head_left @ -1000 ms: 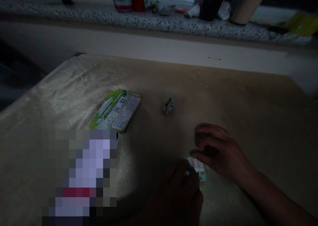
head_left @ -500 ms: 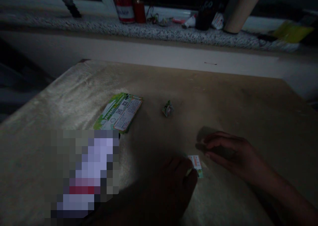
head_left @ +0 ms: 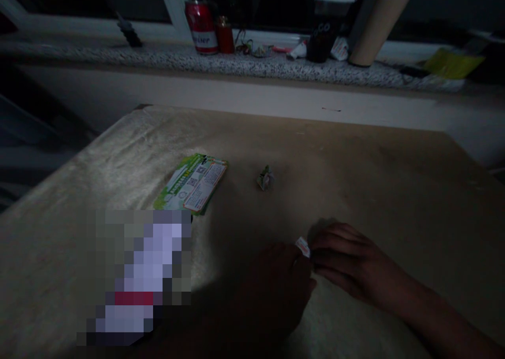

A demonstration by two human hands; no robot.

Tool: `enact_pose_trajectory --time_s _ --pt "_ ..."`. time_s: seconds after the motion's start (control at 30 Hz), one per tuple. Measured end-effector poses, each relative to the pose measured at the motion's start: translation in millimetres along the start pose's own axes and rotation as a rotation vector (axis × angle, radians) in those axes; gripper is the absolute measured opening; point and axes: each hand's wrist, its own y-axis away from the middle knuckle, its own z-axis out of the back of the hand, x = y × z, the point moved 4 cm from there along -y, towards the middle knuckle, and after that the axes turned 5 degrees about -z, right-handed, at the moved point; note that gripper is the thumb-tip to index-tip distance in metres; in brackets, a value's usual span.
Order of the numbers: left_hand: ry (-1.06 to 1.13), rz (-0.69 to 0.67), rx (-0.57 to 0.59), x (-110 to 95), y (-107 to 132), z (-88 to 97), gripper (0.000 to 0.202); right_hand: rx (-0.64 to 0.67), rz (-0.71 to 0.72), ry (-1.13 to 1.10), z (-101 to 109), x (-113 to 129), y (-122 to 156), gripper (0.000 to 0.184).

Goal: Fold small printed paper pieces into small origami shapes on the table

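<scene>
In dim light my left hand point(head_left: 272, 290) and my right hand point(head_left: 347, 264) meet near the table's front edge over a small printed paper slip point(head_left: 303, 246). Both hands pinch the slip between their fingertips, and only a white corner of it shows between them. A tiny folded paper piece point(head_left: 265, 178) lies on the table a short way beyond the hands. A stack of green and white printed cards point(head_left: 192, 184) lies flat to the left of it.
The beige table point(head_left: 355, 169) stands against a low wall. A speckled stone ledge point(head_left: 236, 64) behind it carries a red can point(head_left: 201, 27), a dark cup point(head_left: 324, 27), a cardboard tube point(head_left: 374, 22) and small clutter. A blurred-out patch point(head_left: 142, 275) covers the table's near left.
The right hand has come back to the slip and closed its fingers on it. The slip has been lifted off the table and turned up between both hands. The view has tilted up slightly.
</scene>
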Motion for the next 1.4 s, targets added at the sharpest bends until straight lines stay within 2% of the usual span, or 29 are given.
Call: enact_pose_trajectory --time_s 0.1,0.23,0.4,0.57,0.67,0.73,0.83,0.93,1.13,1.4 --pt "0.073 0.044 0.010 8.7 1.1 7.8 0.024 -0.065 0.018 0.009 -0.4 0.7 3.6 0.015" --pt "0.043 0.049 -0.003 18.3 3.0 9.2 0.011 -0.121 0.020 0.015 1.6 2.7 4.4 0.015" --pt "-0.068 -0.045 -0.015 22.3 8.7 -0.5 0.015 -0.104 -0.001 0.003 1.5 1.8 3.6 0.015" --pt "-0.113 -0.045 0.010 26.2 12.3 -3.3 0.015 -0.094 -0.013 0.005 0.5 0.1 6.3 0.012" --pt "-0.100 -0.069 0.028 26.1 10.6 -3.2 0.016 -0.082 -0.079 0.037 0.2 -3.1 9.3 0.010" --pt "-0.097 -0.078 -0.009 26.4 9.1 -2.9 0.017 -0.068 -0.123 0.057 -0.3 -5.4 10.7 0.010" --pt "-0.103 -0.037 -0.081 28.6 7.8 -2.4 0.023 -0.055 -0.140 0.053 -1.4 -7.2 10.9 0.010" --pt "-0.108 0.039 -0.079 30.2 6.9 -2.7 0.026 -0.061 -0.163 0.039 -2.7 -8.9 9.3 0.009" --pt "-0.105 0.197 -0.087 31.0 7.0 -6.3 0.020 -0.056 -0.257 -0.013 -5.7 -9.0 5.1 0.008" --pt "-0.101 0.250 -0.084 30.6 2.9 -9.8 0.022 -0.098 -0.375 0.000 -11.9 -7.0 2.4 0.009"
